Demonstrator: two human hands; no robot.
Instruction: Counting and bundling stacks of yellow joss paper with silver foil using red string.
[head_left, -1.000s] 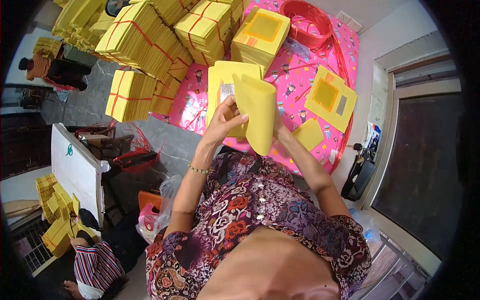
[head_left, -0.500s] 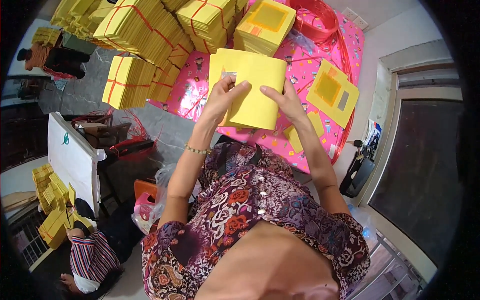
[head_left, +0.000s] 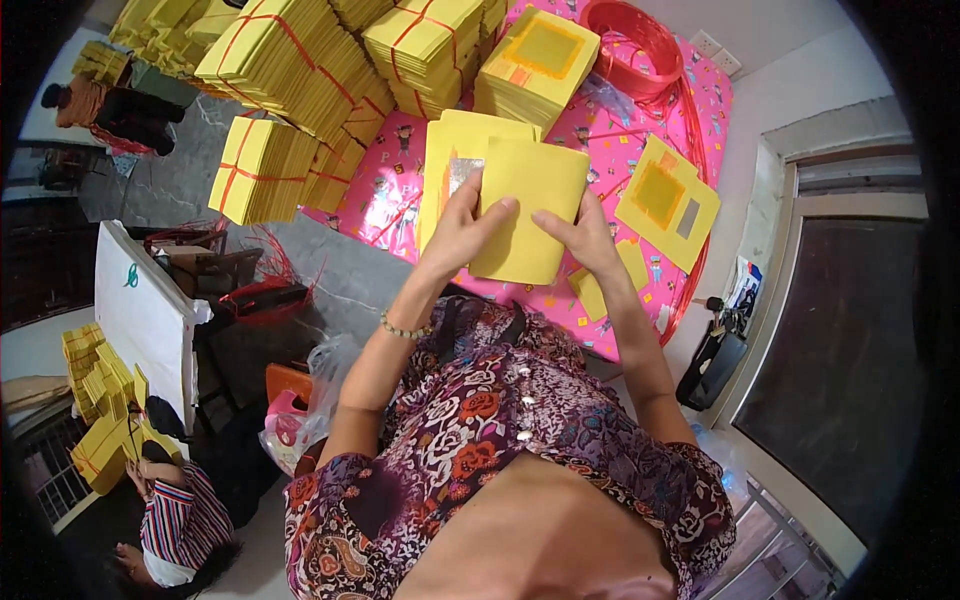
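Observation:
My left hand (head_left: 468, 225) and my right hand (head_left: 588, 236) hold a wad of yellow paper sheets (head_left: 531, 215) between them, closed on its two side edges with both thumbs on the plain top face. How many sheets it holds I cannot tell. Just beyond it, partly covered by the wad, lies a pile of yellow paper (head_left: 487, 128) with a silver patch and an orange mark. To the right of my right hand, yellow sheets (head_left: 705, 205) bearing a gold square and a grey patch rest on the pink patterned cloth (head_left: 595, 135).
Yellow paper bundles tied with red strips (head_left: 270, 70) stand at the back left. Farther right are a tall yellow stack (head_left: 515, 100) and a coil of red plastic strip (head_left: 635, 65). A person in a striped top (head_left: 185, 530) sits at lower left; another person (head_left: 120, 115) is at upper left.
Both hands have drawn the wad nearer to me and slightly right. It now sits apart from the pile beyond, whose silver patch shows more fully.

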